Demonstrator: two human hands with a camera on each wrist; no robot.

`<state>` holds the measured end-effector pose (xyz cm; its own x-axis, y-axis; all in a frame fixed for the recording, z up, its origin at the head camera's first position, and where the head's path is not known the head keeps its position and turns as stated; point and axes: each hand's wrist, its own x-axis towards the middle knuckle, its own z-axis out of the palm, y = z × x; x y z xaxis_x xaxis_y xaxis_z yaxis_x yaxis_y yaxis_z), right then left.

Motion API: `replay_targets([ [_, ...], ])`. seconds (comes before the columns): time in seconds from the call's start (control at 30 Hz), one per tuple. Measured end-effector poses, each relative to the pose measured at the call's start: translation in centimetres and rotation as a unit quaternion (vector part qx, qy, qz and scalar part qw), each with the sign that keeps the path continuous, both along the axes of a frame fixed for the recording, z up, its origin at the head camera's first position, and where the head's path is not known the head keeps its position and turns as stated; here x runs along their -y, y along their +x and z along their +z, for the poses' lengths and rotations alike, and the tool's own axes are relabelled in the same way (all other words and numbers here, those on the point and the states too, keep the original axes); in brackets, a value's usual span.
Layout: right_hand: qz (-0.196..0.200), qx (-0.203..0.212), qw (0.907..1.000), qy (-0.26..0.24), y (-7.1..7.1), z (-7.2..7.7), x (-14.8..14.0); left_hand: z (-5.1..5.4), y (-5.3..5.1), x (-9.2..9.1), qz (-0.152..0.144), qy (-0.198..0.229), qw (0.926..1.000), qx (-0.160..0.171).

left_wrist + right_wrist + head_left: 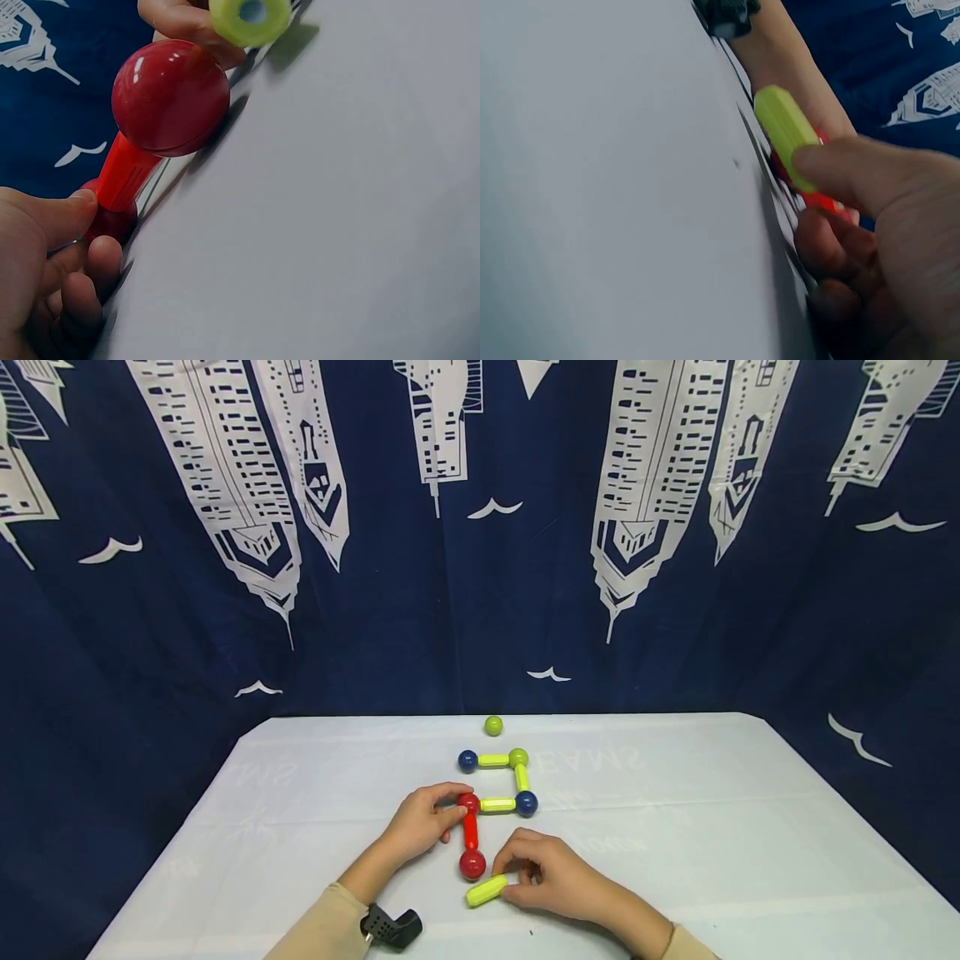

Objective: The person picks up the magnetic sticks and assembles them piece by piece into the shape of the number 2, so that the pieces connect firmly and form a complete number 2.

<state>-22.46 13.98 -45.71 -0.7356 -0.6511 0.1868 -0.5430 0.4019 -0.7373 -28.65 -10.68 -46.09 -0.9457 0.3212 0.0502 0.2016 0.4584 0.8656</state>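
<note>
A chain of balls and rods lies on the white table. My left hand [425, 817] pinches the red ball [469, 802] at its bend, between thumb and fingers. From that ball a red rod [470, 832] runs toward me to a second red ball [171, 97]. Between the thumb and fingers of my right hand [553, 874] is a loose yellow-green rod [487, 891], just beside the nearer red ball and apart from it. In the right wrist view the same rod [785, 133] points away from the thumb.
Beyond the left hand, yellow-green rods [498, 805] link a blue ball [527, 803], a green ball [518, 757] and another blue ball [468, 762]. A loose green ball [493, 725] sits near the table's far edge. A dark blue printed curtain [450, 610] hangs behind.
</note>
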Motion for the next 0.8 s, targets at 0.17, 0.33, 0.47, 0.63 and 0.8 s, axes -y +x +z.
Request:
replay_targets([
  [0.17,0.009,0.007,0.9993,-0.036,-0.7,0.4,-1.6,0.0,0.0,0.0,-0.004,0.0,1.0,0.0],
  [0.33,-0.023,0.021,0.9981,-0.053,-1.5,0.1,-2.7,-0.1,0.0,0.0,-0.005,-0.001,1.0,0.004],
  [0.47,-0.031,0.032,0.9973,-0.058,-1.8,-0.2,-2.9,-0.2,-0.1,0.1,-0.002,-0.002,1.0,0.004],
  [0.63,-0.046,0.037,0.9965,-0.058,-1.7,-0.2,-2.6,-0.2,-0.1,0.1,0.0,-0.002,1.0,0.005],
  [0.8,-0.059,0.043,0.9961,-0.049,-1.5,-0.1,-2.3,-0.1,-0.1,0.0,0.001,-0.002,1.0,0.006],
])
